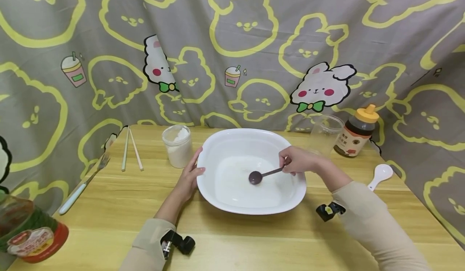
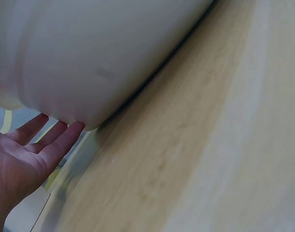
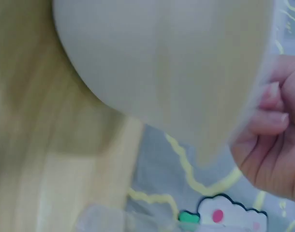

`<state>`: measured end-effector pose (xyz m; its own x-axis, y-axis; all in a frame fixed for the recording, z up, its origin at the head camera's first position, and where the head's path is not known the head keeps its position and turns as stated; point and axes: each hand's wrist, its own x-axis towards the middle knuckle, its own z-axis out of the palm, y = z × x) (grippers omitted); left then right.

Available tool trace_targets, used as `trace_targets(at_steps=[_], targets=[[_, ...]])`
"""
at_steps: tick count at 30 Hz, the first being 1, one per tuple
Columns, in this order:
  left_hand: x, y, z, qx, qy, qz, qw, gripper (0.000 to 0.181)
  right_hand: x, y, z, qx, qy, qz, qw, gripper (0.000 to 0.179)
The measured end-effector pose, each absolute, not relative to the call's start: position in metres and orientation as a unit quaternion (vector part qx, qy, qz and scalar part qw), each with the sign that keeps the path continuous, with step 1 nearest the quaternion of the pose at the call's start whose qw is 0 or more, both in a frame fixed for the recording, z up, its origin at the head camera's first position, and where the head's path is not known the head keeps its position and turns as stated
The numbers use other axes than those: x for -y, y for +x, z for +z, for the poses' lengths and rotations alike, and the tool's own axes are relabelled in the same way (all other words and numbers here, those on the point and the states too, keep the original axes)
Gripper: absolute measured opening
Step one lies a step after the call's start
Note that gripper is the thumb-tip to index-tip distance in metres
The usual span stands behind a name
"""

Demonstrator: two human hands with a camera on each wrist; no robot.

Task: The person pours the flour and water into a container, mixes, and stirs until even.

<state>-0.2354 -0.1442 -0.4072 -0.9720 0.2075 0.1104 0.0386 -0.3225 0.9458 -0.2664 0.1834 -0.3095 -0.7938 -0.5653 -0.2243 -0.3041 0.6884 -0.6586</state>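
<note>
- White basin (image 1: 250, 211): one, oval-cornered; it is sitting at the middle of the wooden table (image 1: 232, 244), between both hands.
- Left hand (image 1: 187, 179): it is holding the basin's left edge, the thumb lying over the rim, the other fingers touching the outer wall.
- Right hand (image 1: 299, 159): it is reaching over the basin's right rim, its fingers grasping the handle end of the dark spoon.
- Dark spoon (image 1: 256, 177): one, brown, round-bowled; its bowl is hanging inside the basin; whether it is touching the bottom cannot be told.
- Clear jar (image 1: 178, 149): one, containing white powder; it is standing just beyond the left hand.
- Empty clear container (image 1: 324, 130): one; it is standing behind the right hand.
- Bottle (image 1: 354, 133): one, yellow-capped, dark contents; it is standing beside that container.
- White spoon (image 1: 381, 175): one; it is lying at far right, partly hidden by the right sleeve.
- Chopsticks (image 1: 125, 150): two; they are lying at left.
- Fork (image 1: 85, 183): one, pale-handled; it is lying nearer.
- Red-ended jar (image 1: 34, 232): one; it is leaning into view at lower left.
</note>
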Motion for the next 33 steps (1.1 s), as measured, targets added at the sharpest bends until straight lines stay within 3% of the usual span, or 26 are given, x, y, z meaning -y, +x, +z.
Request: trace_targets(at_steps=[5, 9, 18, 25, 33], targets=[[0.145, -0.235, -0.408, -0.583, 0.106, 0.804, 0.048, 0.066, -0.185, -0.272, -0.309, -0.917, -0.208, -0.296, 0.168, 0.006], [0.145, -0.235, -0.407, -0.582, 0.106, 0.805, 0.048, 0.066, -0.172, -0.28, -0.32, -0.903, -0.205, -0.338, 0.168, 0.004], [0.145, -0.235, -0.407, -0.589, 0.1, 0.801, 0.049, 0.066, -0.143, -0.283, -0.332, -0.868, -0.214, -0.394, 0.212, 0.005], [0.144, -0.235, -0.409, -0.583, 0.104, 0.804, 0.052, 0.067, -0.159, -0.269, -0.323, -0.873, -0.24, -0.343, 0.25, 0.006], [0.145, -0.236, -0.409, -0.59, 0.107, 0.799, 0.048, 0.067, -0.184, -0.275, -0.311, -0.91, -0.193, -0.322, 0.177, 0.007]])
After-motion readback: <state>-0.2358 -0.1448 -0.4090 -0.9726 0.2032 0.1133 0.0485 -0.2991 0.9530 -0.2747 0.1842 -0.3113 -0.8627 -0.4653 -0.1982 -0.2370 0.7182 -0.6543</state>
